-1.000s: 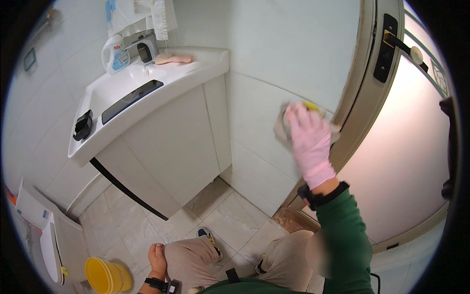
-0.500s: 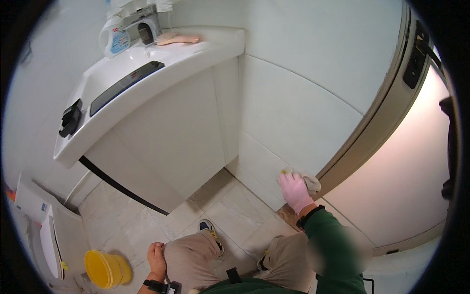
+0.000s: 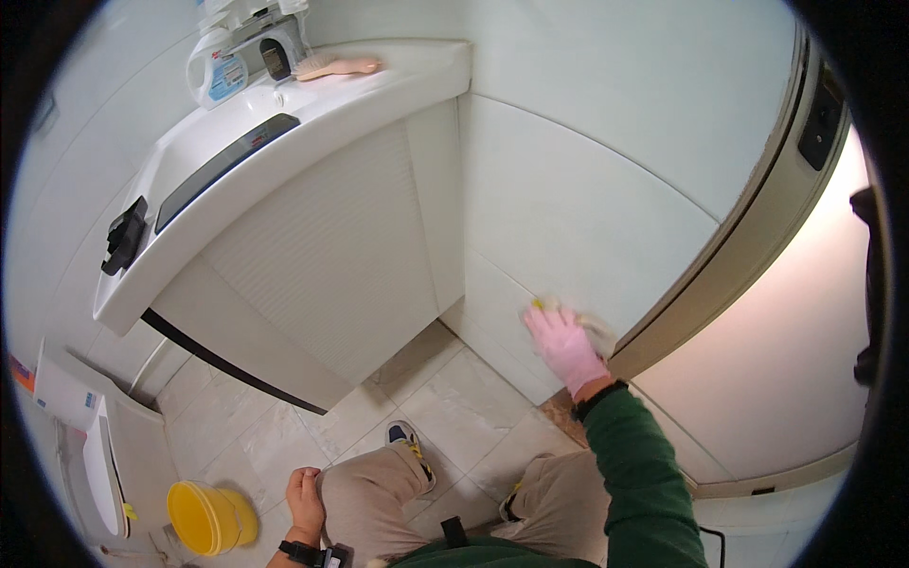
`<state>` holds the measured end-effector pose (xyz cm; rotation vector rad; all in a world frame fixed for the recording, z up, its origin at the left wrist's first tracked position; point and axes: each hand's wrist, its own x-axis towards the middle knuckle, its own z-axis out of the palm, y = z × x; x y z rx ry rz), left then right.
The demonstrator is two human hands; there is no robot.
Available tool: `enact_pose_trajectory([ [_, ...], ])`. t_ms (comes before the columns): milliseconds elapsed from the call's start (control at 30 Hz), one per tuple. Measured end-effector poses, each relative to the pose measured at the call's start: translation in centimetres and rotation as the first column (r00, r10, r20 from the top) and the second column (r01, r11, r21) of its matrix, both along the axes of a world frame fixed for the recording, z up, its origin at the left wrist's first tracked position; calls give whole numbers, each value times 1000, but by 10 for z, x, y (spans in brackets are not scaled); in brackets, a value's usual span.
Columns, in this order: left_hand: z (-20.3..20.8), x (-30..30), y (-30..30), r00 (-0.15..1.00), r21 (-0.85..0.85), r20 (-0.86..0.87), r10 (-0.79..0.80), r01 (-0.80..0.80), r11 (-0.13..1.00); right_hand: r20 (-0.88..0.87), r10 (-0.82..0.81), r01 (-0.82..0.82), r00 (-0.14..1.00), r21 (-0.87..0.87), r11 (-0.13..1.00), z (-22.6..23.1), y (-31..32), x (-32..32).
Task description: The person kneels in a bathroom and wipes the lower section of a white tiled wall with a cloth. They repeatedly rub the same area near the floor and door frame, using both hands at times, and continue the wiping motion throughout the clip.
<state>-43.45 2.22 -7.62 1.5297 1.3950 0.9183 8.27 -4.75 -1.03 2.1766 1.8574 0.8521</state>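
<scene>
My right hand, in a pink glove, presses a whitish cloth against the pale wall tile, low down beside the door frame. The cloth is blurred and bunches out past the fingers on the door-frame side, with a small yellow-green patch by the fingertips. Much of the cloth is hidden under the glove. Bare and loosely curled, my left hand rests against my left knee, with nothing visible in it.
A white basin cabinet juts in from the left, with a phone, a black clip-like object, a detergent bottle and a brush on top. A yellow bucket stands by the toilet. The door frame borders the wall at right.
My right hand has moved the cloth a little up and to the left along the tile. My left hand stays at the knee. The view has shifted slightly.
</scene>
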Motion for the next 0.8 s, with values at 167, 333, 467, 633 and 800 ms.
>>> enact_pose_trajectory([
  [167, 17, 8, 34, 920, -82, -287, -268, 255, 964, -213, -406, 225, 889, -570, 790, -76, -60, -17],
  [333, 63, 135, 90, 710, 158, -349, -611, 688, 708, -901, -323, 134, 289, -296, 946, -30, -70, -53],
  [467, 78, 252, 40, 634, 291, -21, -773, 743, 602, -954, 288, 439, 80, 293, 849, 11, -62, -99],
  [633, 76, 305, -52, 536, -299, 726, -430, 810, 505, -804, 458, 531, -379, 216, 819, 32, -86, -144],
  [800, 57, 318, -71, 607, -457, 667, -431, 791, 407, -988, 142, 266, -59, 122, 956, 27, -154, -129],
])
